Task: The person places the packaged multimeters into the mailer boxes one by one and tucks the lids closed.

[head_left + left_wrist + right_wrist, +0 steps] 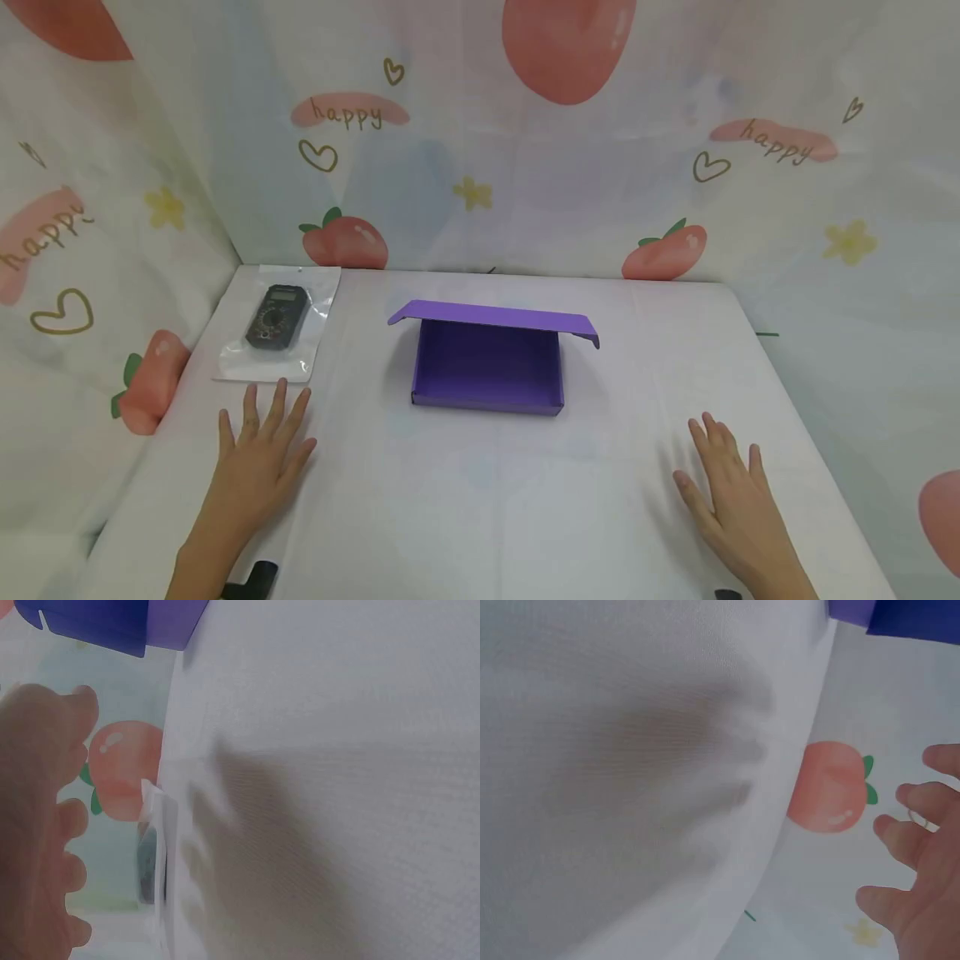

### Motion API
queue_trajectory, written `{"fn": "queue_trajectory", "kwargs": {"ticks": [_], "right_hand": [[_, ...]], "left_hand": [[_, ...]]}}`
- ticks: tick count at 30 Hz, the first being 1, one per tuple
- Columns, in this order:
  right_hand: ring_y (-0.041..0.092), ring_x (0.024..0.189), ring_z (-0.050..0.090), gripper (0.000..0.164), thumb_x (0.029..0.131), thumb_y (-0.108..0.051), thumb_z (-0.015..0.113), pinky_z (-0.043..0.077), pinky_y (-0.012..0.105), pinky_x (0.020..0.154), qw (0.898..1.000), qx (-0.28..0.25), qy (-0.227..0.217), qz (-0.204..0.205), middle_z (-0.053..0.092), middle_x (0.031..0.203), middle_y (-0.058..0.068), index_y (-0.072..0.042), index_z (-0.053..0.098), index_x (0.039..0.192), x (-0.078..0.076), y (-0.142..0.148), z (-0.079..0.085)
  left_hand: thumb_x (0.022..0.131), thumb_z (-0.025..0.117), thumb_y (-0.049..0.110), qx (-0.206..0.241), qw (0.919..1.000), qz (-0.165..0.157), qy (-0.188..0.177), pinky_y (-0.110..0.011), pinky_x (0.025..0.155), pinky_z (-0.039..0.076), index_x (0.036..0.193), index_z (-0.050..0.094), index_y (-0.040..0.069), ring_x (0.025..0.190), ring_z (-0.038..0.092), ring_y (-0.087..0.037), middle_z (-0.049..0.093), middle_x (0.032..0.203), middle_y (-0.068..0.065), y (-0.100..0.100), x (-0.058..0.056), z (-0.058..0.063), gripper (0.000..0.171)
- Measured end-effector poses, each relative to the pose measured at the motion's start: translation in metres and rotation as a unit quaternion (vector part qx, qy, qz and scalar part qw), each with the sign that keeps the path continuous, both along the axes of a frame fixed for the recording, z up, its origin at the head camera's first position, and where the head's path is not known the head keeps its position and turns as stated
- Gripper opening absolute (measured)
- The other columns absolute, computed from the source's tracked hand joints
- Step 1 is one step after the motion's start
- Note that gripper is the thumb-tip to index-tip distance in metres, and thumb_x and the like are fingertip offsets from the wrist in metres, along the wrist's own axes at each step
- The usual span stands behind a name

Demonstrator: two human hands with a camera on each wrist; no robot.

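Surrounding the purple box (487,367), walls (540,158) read "happy".

On the table (487,500), multimeter (277,318) in bag (319,312) at back left, box (487,367) to its right, cloth (555,200) behind both

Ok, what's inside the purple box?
The purple box shows only its bare interior, no object visible. The raised lid blocks the view of its far upper edge.
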State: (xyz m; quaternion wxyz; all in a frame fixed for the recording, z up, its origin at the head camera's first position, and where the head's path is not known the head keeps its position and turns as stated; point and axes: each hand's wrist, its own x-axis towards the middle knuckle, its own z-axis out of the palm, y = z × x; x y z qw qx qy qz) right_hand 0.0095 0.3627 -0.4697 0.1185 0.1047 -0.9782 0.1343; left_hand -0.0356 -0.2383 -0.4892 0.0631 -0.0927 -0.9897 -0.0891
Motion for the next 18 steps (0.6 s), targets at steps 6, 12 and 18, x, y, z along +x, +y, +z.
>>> {"fn": "queue_trajectory", "kwargs": {"ticks": [6, 12, 18], "right_hand": [[0.018, 0.163, 0.021, 0.067, 0.103, -0.029, 0.060, 0.004, 0.055, 0.133, 0.998, -0.015, 0.058, -0.002, 0.039, 0.166, 0.018, -0.008, 0.037, 0.162, -0.002, -0.003, 0.002], [-0.001, 0.157, 0.028, 0.060, 0.104, -0.039, 0.057, 0.013, 0.043, 0.134, 0.991, -0.045, 0.124, 0.004, 0.056, 0.153, 0.019, -0.006, 0.050, 0.153, -0.004, -0.010, 0.001], [0.000, 0.151, 0.040, 0.058, 0.104, -0.042, 0.056, 0.018, 0.038, 0.133, 0.987, -0.061, 0.148, -0.002, 0.063, 0.143, 0.021, -0.007, 0.054, 0.150, -0.004, -0.020, 0.000]], "left_hand": [[0.101, 0.062, 0.036, 0.022, 0.9990, -0.009, 0.038, -0.076, 0.120, 0.021, 0.164, 0.032, 0.020, 0.158, 0.023, -0.047, 0.029, 0.170, -0.020, 0.001, -0.005, 0.002, 0.072], [0.094, 0.068, 0.025, 0.056, 0.9916, -0.013, 0.116, -0.070, 0.115, 0.034, 0.160, 0.043, 0.017, 0.146, 0.046, -0.047, 0.047, 0.160, -0.022, 0.004, -0.013, 0.002, 0.071], [0.090, 0.069, 0.019, 0.084, 0.9731, -0.029, 0.213, -0.069, 0.104, 0.046, 0.151, 0.053, 0.007, 0.131, 0.059, -0.049, 0.063, 0.142, -0.027, 0.004, -0.025, 0.001, 0.064]]}}
